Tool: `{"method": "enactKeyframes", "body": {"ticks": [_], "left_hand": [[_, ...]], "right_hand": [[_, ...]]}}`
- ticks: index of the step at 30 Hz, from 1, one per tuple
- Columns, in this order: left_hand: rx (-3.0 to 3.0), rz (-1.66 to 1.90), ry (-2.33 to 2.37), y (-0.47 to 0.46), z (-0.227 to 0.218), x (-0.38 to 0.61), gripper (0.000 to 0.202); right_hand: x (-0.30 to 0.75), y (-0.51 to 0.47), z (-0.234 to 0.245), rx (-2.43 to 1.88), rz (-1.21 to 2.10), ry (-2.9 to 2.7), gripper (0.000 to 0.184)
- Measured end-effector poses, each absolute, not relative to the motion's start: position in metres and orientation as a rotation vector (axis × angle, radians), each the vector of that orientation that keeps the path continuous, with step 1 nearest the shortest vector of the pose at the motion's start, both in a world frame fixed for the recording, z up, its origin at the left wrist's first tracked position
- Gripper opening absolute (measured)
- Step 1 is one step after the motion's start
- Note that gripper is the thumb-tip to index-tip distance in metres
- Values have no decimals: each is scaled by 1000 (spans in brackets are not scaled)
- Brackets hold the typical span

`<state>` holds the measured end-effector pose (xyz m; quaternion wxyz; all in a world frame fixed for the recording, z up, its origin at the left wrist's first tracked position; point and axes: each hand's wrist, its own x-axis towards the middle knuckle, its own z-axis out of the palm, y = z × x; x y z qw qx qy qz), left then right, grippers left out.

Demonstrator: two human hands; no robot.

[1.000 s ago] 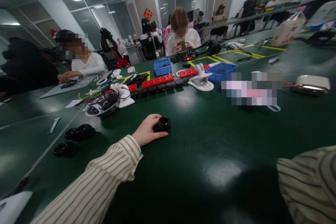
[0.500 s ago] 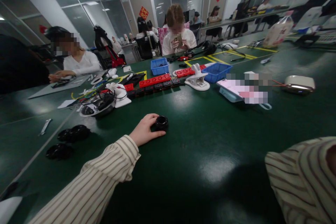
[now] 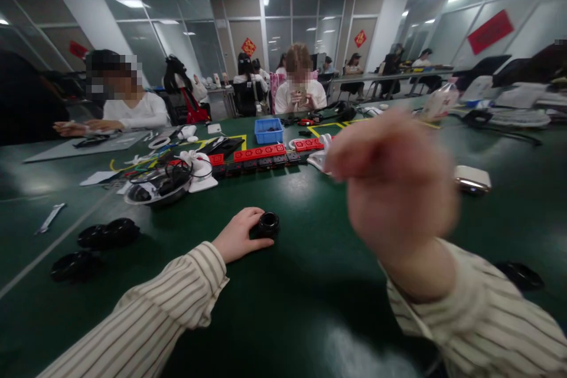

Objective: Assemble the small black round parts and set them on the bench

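My left hand [image 3: 239, 235] rests on the green table, its thumb and fingers closed round a short black ring-shaped part [image 3: 269, 224] that stands with its round opening facing up. My right hand [image 3: 398, 189] is raised close to the camera and smeared by motion. Its fingers look curled in; whether anything is inside them is hidden. Left of my left hand lie more glossy black round parts, a joined-looking group [image 3: 108, 233] and another piece [image 3: 75, 266] nearer me. A further black piece [image 3: 520, 276] lies beyond my right sleeve.
A metal bowl [image 3: 155, 196] of cables, red-and-black socket blocks [image 3: 259, 153] and a blue bin [image 3: 268, 130] line the table's far side. A wrench [image 3: 51, 218] lies at left, a pale rounded case [image 3: 473, 179] at right. People sit across the table.
My right hand has come into view, raised in front of the camera. The camera view has tilted up and levelled. My left hand still holds the black ring-shaped part.
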<state>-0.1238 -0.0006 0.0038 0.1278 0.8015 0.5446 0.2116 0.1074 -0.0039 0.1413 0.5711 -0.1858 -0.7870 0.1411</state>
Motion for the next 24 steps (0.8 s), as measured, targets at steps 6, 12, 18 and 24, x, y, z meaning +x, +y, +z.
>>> {"method": "enactKeyframes", "body": {"ticks": [6,12,18,24], "left_hand": [[2314,610,1597,-2,6,-121,47],[2302,624,1573,-2,8,-121,36],[2253,639,1569,-1,8,-121,27],[2170,758,1563,2,0,-124,41]], "right_hand": [[41,58,45,-594,870,-1771,31],[39,53,17,-643,603,-2436,32],[37,43,26,-680,303,-2517,26],[44,39,30,-269,332,-2571,26]]}}
